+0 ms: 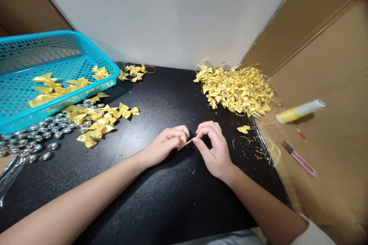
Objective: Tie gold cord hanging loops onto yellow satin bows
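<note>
Both forearms angle inward over the black table (pixel 161 199). The left hand (pixel 165 146) is curled, fingertips pinched; the right hand (pixel 214 149) faces it, thumb and forefinger pinched, perhaps touching the left's fingertips.

White wall (pixel 172 15) behind black table (pixel 161 199), cardboard (pixel 330 57) beside.

counter (pixel 161 199): black, matt, finely speckled and slightly grainy
basket (pixel 17 118): turquoise plastic, perforated, faint sheen
bows (pixel 100 122): yellow satin ribbon, glossy
beads (pixel 34 141): silvery, mirror-shiny, smooth
finished pile (pixel 238 90): satin ribbon with thin gold metallic cord
side walls (pixel 330 65): brown corrugated cardboard, matt
scissors (pixel 300 159): pink plastic handles
</note>
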A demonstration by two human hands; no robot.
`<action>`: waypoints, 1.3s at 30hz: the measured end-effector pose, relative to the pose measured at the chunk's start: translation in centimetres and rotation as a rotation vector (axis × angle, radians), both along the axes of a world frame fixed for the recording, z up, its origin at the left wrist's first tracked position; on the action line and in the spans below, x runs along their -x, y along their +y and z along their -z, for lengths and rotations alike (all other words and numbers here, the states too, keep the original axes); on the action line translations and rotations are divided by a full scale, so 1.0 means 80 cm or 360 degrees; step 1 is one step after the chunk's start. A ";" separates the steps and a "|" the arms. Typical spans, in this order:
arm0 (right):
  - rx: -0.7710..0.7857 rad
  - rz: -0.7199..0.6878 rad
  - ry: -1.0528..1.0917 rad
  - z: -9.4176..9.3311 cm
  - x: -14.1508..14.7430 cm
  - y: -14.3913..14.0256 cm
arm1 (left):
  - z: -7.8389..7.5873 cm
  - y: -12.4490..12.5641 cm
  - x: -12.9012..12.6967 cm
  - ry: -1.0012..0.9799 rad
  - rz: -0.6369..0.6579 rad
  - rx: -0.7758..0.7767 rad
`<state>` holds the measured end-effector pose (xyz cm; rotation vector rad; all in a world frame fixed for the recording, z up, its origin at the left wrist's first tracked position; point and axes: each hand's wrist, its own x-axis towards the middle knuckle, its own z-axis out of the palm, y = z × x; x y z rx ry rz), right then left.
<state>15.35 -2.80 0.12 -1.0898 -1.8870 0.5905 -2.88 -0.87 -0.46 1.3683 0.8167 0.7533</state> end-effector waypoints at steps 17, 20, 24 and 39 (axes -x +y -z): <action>0.0139 0.0087 0.0119 0.002 0.004 0.005 | -0.001 0.001 -0.001 -0.0074 0.0064 0.0126; -0.0060 0.0134 0.0101 -0.003 0.001 0.003 | 0.001 0.001 -0.001 -0.0101 0.0026 0.0146; -0.0220 0.0064 0.0028 -0.007 0.002 -0.001 | 0.003 0.002 0.000 -0.0124 0.0010 0.0158; -0.0139 0.0131 -0.0035 -0.004 -0.013 0.012 | 0.004 -0.005 -0.003 -0.0049 -0.0207 0.0235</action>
